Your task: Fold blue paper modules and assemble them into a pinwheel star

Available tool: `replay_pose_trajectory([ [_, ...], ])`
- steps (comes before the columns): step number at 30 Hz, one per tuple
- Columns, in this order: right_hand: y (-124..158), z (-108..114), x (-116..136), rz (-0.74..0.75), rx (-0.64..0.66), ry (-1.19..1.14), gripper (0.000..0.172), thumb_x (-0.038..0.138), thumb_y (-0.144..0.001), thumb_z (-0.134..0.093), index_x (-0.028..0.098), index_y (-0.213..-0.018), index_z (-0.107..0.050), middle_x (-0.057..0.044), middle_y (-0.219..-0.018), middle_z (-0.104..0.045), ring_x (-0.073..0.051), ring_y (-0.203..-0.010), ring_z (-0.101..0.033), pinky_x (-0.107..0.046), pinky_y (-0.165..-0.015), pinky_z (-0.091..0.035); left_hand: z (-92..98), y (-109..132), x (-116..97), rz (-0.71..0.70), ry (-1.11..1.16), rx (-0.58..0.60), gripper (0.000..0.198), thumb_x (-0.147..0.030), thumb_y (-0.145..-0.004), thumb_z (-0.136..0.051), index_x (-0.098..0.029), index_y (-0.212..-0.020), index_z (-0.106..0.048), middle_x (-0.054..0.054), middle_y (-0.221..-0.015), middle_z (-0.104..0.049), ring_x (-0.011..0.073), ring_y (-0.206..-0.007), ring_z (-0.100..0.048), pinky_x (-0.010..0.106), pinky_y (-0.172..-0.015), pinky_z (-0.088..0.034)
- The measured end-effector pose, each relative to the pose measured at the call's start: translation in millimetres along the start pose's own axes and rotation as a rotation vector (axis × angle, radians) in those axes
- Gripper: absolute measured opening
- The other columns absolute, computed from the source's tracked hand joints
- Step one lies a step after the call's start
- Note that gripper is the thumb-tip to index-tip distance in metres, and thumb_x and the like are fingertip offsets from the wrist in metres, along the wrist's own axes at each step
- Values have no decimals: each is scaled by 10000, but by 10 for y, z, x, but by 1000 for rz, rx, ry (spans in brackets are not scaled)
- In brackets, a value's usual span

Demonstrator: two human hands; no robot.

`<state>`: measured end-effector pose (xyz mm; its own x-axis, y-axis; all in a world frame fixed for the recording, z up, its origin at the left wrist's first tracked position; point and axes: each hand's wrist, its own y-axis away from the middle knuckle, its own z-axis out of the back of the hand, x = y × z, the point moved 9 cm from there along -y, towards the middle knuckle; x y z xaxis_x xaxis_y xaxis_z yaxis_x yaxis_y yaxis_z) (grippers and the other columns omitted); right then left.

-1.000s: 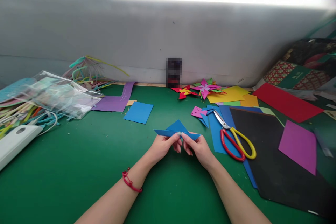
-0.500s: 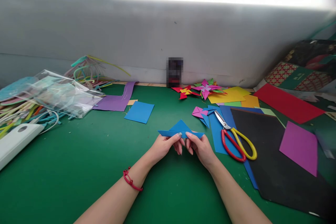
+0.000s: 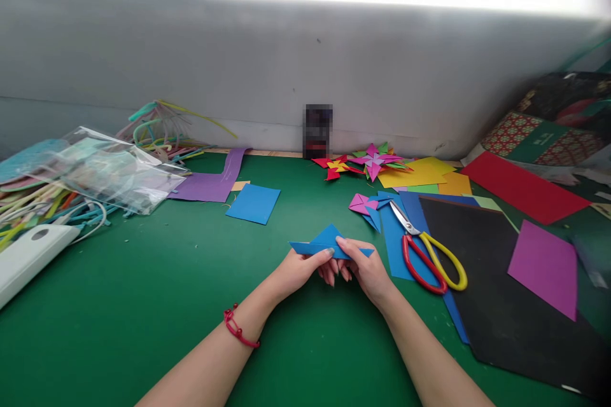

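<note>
The folded paper (image 3: 321, 242) is blue, the table (image 3: 119, 318) green. The scissors (image 3: 426, 243) at right have one red handle and one yellow. Near right lie a black sheet (image 3: 496, 318) and a purple square (image 3: 544, 267); far right a red sheet (image 3: 525, 189). The bracelet (image 3: 240, 331) is red

Your green counter (image 3: 143, 305) carries a blue paper square (image 3: 252, 203), a purple strip (image 3: 206, 187), a black sheet (image 3: 501, 318) and a red sheet (image 3: 522, 187).

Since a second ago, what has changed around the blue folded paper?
The right hand slid its fingers up over the top edge of the blue folded paper, toward its middle. The left hand kept its pinch from below. The scissors and blue square stayed put.
</note>
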<state>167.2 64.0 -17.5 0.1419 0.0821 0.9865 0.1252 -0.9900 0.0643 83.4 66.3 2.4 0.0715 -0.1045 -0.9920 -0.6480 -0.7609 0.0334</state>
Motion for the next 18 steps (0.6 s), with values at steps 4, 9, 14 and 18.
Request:
replay_pose_trajectory([
  [4, 7, -6, 36, 28, -19, 35, 414, 355, -852, -450, 138, -510, -538, -3, -457, -532, -69, -357, -417, -209, -377, -300, 25, -9, 5, 5, 40, -32, 427, -364, -864, -351, -103, -629, -593, 55, -601, -611, 128, -535, -562, 261, -616, -450],
  [9, 36, -71, 113, 50, 18, 47, 310, 320, -819, -518, 157, -556, -517, 20, -480, -513, -81, -402, -433, -216, -424, -327, 29, -16, 14, -5, 91, -18, 469, -375, -875, -309, -96, -633, -598, 72, -635, -616, 137, -546, -563, 272, -614, -447],
  [14, 49, -116, 157, 53, 72, 80, 310, 307, -830, -501, 152, -564, -525, 7, -525, -524, -91, -443, -446, -230, -464, -342, 36, -16, 25, 5, 102, -15, 474, -379, -874, -308, -95, -644, -609, 73, -641, -614, 142, -557, -564, 278, -616, -449],
  [18, 55, -122, 161, 52, 85, 94, 300, 308, -828, -505, 152, -574, -528, 8, -535, -518, -92, -449, -444, -232, -468, -342, 47, -23, 28, -1, 113, -34, 473, -379, -874, -308, -96, -641, -605, 70, -614, -608, 144, -547, -560, 280, -605, -450],
])
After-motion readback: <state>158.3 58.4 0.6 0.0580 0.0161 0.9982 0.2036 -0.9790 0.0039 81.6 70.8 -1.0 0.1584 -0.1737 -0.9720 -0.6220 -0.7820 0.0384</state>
